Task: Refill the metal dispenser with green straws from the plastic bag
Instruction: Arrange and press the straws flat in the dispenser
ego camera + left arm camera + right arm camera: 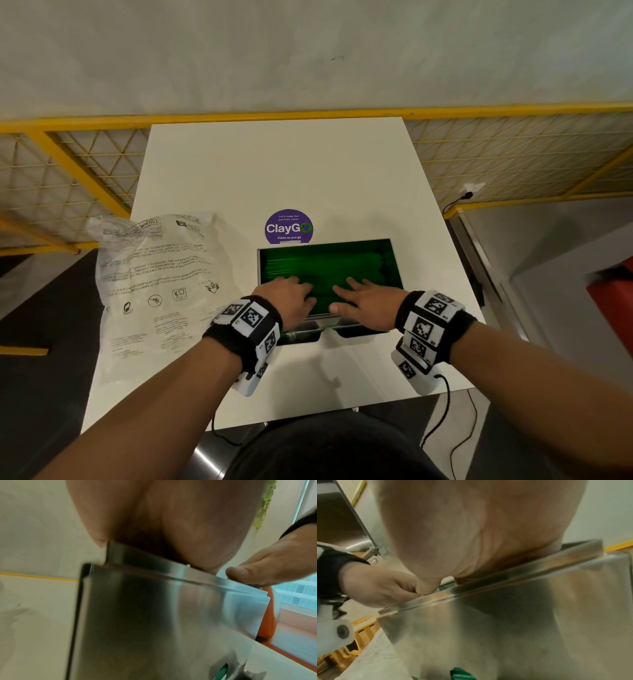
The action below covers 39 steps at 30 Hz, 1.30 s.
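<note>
- The metal dispenser (329, 274) stands open-topped on the white surface (274, 164), just in front of a round purple sticker (288, 226); its bin is filled with green straws (325, 263) lying lengthwise.
- The left hand (286, 298) and the right hand (368, 303) both lie flat on the straws near the front rim, fingers (352, 284) stretched out and spread, pressing rather than gripping anything.
- The plastic bag (154, 274) lies crumpled and apparently empty on the surface, left of the dispenser, not touching it.
- Judged from this, the filling looks nearly done and the hands are levelling the pile.
- The straws should be very light, smooth and slippery; they roll over each other, and hard pressure could kink them. Broad, gentle palm pressure suits them, or a loose grip round the middle of a bundle.
- The steel box looks rigid and heavier, with thin rims; it is best held by its side walls.
</note>
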Each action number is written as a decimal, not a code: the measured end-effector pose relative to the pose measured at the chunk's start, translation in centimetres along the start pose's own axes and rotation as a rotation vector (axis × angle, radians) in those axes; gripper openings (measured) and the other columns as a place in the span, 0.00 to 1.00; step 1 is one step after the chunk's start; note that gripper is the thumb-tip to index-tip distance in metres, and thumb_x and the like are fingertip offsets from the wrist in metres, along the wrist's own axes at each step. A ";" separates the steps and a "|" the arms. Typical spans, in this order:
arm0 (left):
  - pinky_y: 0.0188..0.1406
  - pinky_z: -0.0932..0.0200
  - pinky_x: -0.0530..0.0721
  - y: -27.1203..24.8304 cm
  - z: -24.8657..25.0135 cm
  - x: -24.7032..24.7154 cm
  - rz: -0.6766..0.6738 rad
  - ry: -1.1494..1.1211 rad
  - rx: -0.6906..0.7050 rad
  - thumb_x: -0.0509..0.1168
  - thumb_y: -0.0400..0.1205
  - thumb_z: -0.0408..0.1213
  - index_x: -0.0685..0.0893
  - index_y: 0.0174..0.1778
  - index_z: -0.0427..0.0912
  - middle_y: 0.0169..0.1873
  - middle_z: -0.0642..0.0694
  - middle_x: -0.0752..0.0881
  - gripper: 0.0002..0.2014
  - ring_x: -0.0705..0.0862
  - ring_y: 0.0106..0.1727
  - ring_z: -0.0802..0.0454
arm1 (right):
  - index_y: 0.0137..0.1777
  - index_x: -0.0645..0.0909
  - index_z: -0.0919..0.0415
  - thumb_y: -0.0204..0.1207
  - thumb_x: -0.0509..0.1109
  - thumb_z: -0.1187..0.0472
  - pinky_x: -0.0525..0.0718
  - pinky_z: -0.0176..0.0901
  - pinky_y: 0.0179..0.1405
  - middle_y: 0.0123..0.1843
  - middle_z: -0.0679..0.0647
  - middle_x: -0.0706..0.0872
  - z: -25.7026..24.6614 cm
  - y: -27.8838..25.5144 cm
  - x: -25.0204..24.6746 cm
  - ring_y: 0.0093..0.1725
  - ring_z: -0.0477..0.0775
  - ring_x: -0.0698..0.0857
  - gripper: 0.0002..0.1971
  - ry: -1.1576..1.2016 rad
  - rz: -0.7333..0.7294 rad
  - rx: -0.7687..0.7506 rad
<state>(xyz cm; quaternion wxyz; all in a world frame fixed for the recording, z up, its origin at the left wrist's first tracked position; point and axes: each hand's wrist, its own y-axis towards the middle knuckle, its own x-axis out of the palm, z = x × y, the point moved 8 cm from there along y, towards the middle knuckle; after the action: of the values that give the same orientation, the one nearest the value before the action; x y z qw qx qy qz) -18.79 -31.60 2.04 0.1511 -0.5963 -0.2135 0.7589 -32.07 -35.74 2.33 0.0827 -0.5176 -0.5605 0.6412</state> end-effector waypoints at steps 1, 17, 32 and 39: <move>0.66 0.47 0.74 -0.1 0.1 -0.1 0.005 0.037 -0.004 0.48 0.86 0.54 0.70 0.74 0.50 0.68 0.43 0.77 0.23 0.75 0.67 0.42 | 0.84 0.42 0.46 0.78 0.39 0.30 0.45 0.61 0.83 0.86 0.56 0.41 0.2 0.0 0.2 0.84 0.63 0.43 0.37 -0.006 0.012 0.002; 0.80 0.44 0.55 -0.4 -0.2 -0.2 -0.070 0.107 -0.166 0.38 0.81 0.66 0.49 0.83 0.41 0.82 0.31 0.48 0.40 0.56 0.81 0.33 | 0.84 0.40 0.53 0.80 0.45 0.32 0.51 0.66 0.81 0.86 0.59 0.39 1.2 2.3 -2.2 0.85 0.61 0.41 0.39 0.059 0.132 0.109; 0.75 0.40 0.67 0.9 -0.5 0.1 -0.143 0.074 -0.178 0.49 0.84 0.59 0.53 0.82 0.37 0.81 0.31 0.52 0.36 0.60 0.79 0.32 | 0.83 0.52 0.54 0.83 0.53 0.48 0.67 0.65 0.75 0.84 0.58 0.56 1.1 3.2 -3.0 0.81 0.64 0.61 0.30 -0.051 0.197 0.081; 0.75 0.43 0.66 0.6 -0.5 0.0 -0.122 0.064 -0.143 0.50 0.85 0.55 0.62 0.78 0.35 0.80 0.31 0.56 0.32 0.61 0.79 0.34 | 0.65 0.77 0.58 0.82 0.54 0.53 0.76 0.53 0.58 0.58 0.57 0.84 1.0 1.8 -3.7 0.58 0.60 0.83 0.18 -0.178 0.258 0.103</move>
<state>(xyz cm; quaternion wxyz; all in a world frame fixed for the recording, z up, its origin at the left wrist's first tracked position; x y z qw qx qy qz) -18.33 -32.08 1.60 0.1607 -0.6154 -0.2983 0.7117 -30.31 -39.61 2.81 -0.0238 -0.5217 -0.4609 0.7175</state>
